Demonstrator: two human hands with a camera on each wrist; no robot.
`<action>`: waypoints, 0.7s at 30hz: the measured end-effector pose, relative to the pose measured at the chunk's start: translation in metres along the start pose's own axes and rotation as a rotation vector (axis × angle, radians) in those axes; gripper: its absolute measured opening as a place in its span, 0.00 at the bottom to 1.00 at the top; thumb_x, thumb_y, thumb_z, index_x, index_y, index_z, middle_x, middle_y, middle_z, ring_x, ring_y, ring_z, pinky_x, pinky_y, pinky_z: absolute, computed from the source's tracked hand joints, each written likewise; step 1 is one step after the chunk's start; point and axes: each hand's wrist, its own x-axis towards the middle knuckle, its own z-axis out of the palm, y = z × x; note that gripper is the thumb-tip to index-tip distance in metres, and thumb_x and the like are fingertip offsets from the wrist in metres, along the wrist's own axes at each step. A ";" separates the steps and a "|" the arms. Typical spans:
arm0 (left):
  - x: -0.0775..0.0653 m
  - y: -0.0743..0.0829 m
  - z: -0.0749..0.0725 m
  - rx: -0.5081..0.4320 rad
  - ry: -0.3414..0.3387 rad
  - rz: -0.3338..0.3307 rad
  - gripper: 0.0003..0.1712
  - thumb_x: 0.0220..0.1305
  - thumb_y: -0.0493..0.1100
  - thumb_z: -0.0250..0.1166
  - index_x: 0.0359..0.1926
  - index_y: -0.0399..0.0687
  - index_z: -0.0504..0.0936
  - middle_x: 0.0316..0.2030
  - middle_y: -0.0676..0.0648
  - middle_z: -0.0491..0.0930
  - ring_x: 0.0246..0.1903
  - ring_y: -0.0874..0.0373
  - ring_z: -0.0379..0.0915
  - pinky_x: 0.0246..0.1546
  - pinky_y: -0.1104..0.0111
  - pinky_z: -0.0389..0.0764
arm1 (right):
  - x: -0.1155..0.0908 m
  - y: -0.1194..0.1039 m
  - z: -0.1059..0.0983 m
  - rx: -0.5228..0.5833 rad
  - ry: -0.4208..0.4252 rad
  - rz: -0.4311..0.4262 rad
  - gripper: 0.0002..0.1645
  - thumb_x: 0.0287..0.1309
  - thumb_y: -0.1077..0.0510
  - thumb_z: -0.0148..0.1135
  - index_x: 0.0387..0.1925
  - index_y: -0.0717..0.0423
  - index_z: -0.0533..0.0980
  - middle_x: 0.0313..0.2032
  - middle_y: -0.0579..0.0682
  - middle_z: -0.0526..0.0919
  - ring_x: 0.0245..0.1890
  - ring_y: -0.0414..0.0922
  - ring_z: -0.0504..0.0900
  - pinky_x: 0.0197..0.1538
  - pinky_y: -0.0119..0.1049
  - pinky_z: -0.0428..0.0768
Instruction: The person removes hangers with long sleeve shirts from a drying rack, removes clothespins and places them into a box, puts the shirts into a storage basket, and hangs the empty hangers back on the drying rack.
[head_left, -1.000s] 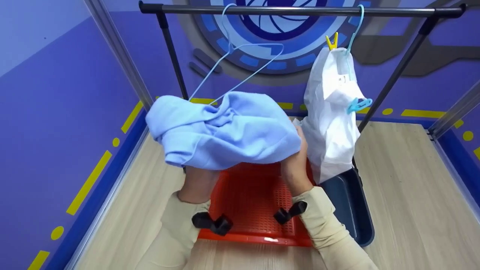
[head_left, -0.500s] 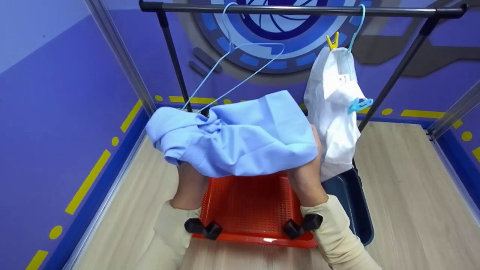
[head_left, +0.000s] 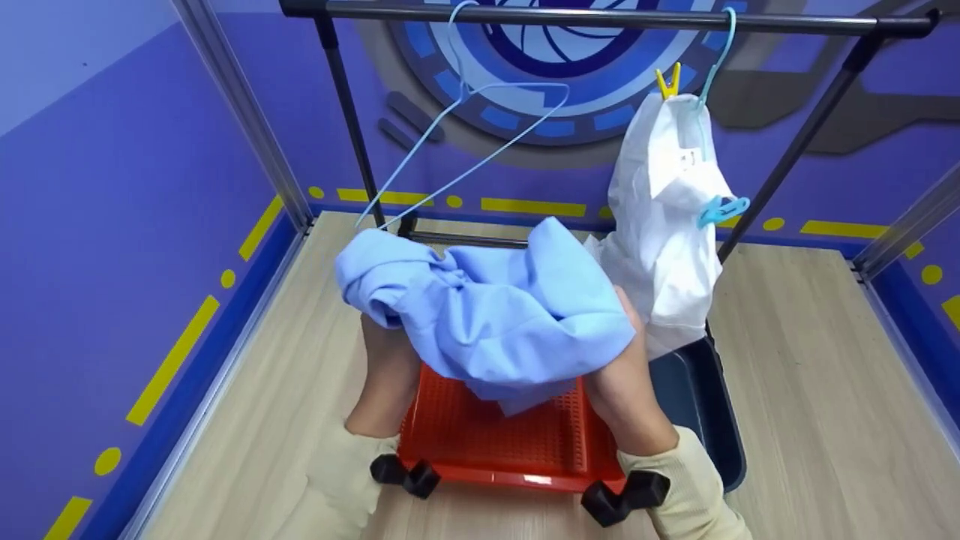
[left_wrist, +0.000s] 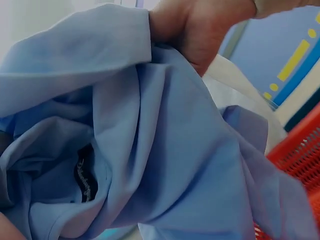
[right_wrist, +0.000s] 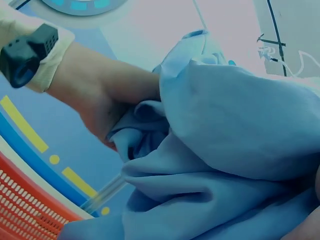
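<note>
A light blue shirt [head_left: 487, 315], bunched up with folds, is held over the red basket by both hands. My left hand [head_left: 390, 349] grips its left end, fingers hidden in the cloth; the right wrist view also shows this left hand [right_wrist: 97, 95] tucked into a fold. At the other end my right hand [head_left: 619, 375] holds the shirt from below, its thumb along the edge. A black label [left_wrist: 85, 175] shows inside the collar in the left wrist view. Behind the shirt, a light blue wire hanger [head_left: 465, 97] hangs from the rack with no garment on it.
The black rack bar [head_left: 570, 19] crosses the back. White clothing [head_left: 667, 247] hangs at right with a yellow clothespin [head_left: 668, 81] and a blue clothespin [head_left: 722, 211]. Below are the red basket [head_left: 517, 476] and a dark blue tub [head_left: 731, 442] on the wooden surface [head_left: 817, 390].
The shirt and both hands have come down and nearer to me, away from the hanger. The hands first moved apart, and a corner of cloth now dangles over the basket.
</note>
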 end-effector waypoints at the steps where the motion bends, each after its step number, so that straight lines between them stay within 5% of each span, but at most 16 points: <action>1: -0.001 -0.004 -0.001 0.052 -0.010 0.008 0.09 0.55 0.35 0.66 0.34 0.45 0.73 0.29 0.55 0.72 0.32 0.66 0.64 0.35 0.73 0.68 | -0.001 0.002 -0.003 -0.026 -0.002 0.017 0.11 0.67 0.67 0.48 0.40 0.50 0.74 0.32 0.41 0.74 0.36 0.37 0.72 0.42 0.29 0.73; 5: -0.005 -0.019 -0.005 0.116 -0.067 -0.015 0.10 0.55 0.38 0.67 0.32 0.45 0.72 0.29 0.53 0.71 0.32 0.64 0.64 0.34 0.71 0.68 | -0.002 0.011 -0.016 -0.138 0.009 0.098 0.10 0.69 0.64 0.48 0.39 0.48 0.74 0.30 0.40 0.73 0.36 0.37 0.71 0.41 0.29 0.72; 8: -0.010 -0.030 -0.007 0.039 -0.123 -0.110 0.09 0.59 0.38 0.66 0.35 0.45 0.72 0.32 0.52 0.70 0.34 0.62 0.66 0.37 0.71 0.70 | -0.001 0.019 -0.026 -0.206 0.008 0.154 0.09 0.69 0.63 0.49 0.40 0.47 0.74 0.30 0.39 0.72 0.36 0.37 0.70 0.40 0.29 0.71; 15: -0.025 -0.050 -0.015 0.097 -0.139 -0.329 0.14 0.62 0.43 0.62 0.45 0.41 0.73 0.40 0.49 0.75 0.38 0.57 0.71 0.43 0.69 0.72 | 0.004 0.041 -0.042 -0.342 -0.034 0.194 0.04 0.68 0.62 0.49 0.41 0.55 0.71 0.34 0.41 0.72 0.38 0.37 0.69 0.43 0.29 0.69; 21: -0.034 -0.064 -0.018 -0.005 -0.176 -0.364 0.20 0.58 0.38 0.62 0.51 0.41 0.67 0.46 0.48 0.73 0.45 0.55 0.71 0.51 0.67 0.70 | 0.009 0.055 -0.053 -0.483 -0.064 0.234 0.16 0.62 0.68 0.52 0.52 0.65 0.67 0.49 0.54 0.73 0.51 0.43 0.69 0.54 0.31 0.66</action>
